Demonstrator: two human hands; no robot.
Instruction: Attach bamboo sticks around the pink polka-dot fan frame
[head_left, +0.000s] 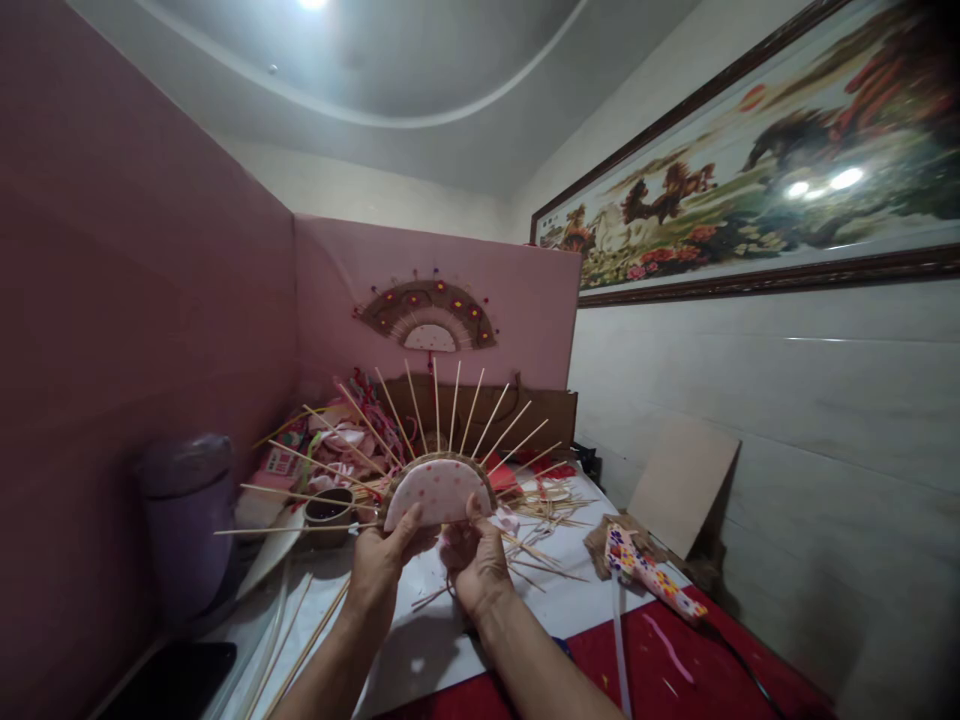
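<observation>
Pink walls [150, 250] stand behind the fan base [439, 490]; I see the left hand [382, 562] and right hand [476, 568] just below it, fingers clamped on its level straight edge; sticks [480, 415] radiate upward.

Fan [439, 490] — matt dotted pink cloth face, bare wooden sticks [480, 410]; table [420, 650] — white paper sheet over red cloth.

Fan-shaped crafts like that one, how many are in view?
2. One unfinished fan, sticks bare, is held by the left hand and right hand; one finished fan hangs on the pink wall. Others may hide in the clutter.
</observation>
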